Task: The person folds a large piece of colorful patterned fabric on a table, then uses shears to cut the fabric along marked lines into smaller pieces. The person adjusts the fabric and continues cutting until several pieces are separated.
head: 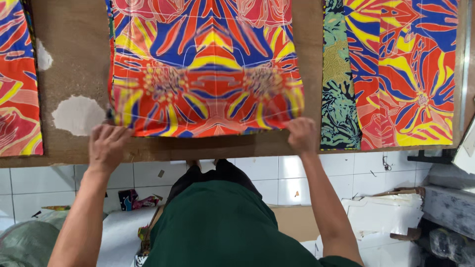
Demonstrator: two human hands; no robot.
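Head view: we see both hands at the near edge of a brown wooden worktable point(74, 54), each closed on a bottom corner of a printed fabric piece point(205, 69) in red, blue and yellow with a mirrored floral pattern. Left hand point(106, 146) pinches the lower left corner, fingers curled on the cloth, knuckles toward us. Right hand point(302, 134) pinches the lower right corner, fingers tucked on the hem. Fabric lies flat between and beyond the hands, spread away from us across the table. Left of the left hand, well apart, another fabric piece point(17, 79) in the same print lies at the frame edge. Right of the right hand, just beside it, a fabric stack point(401, 74) lies with a green-black patterned strip point(339, 89) along its near side. Pale worn patches point(76, 114) in the table surface sit just above the left hand. Below the hands: white tiled floor point(257, 173), cardboard pieces point(381, 212), fabric scraps point(131, 199), and our dark green garment point(222, 222).
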